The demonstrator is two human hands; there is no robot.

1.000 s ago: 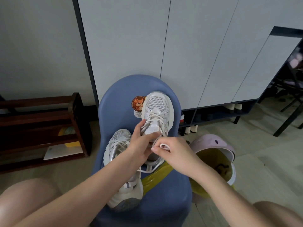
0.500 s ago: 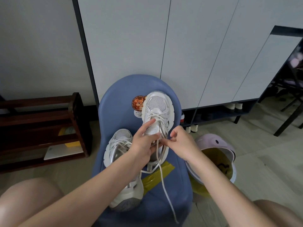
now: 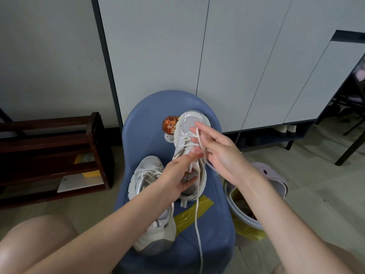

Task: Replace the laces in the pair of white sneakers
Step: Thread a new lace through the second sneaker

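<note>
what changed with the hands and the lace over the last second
The right hand rose toward the toe of the upright sneaker, drawing the lace up; its loose end now trails down the blue chair. The left hand stayed on that sneaker; the other sneaker did not move.

The right hand (image 3: 221, 153) has risen from beside the tongue of the upper sneaker (image 3: 192, 135) to over its toe, fingers now spread rather than pinched, drawing the lace (image 3: 197, 214) up with it. The lace now runs from those fingers down past the chair's (image 3: 138, 123) front edge. The left hand (image 3: 177, 175) has slid lower, gripping the sneaker's collar.
</note>
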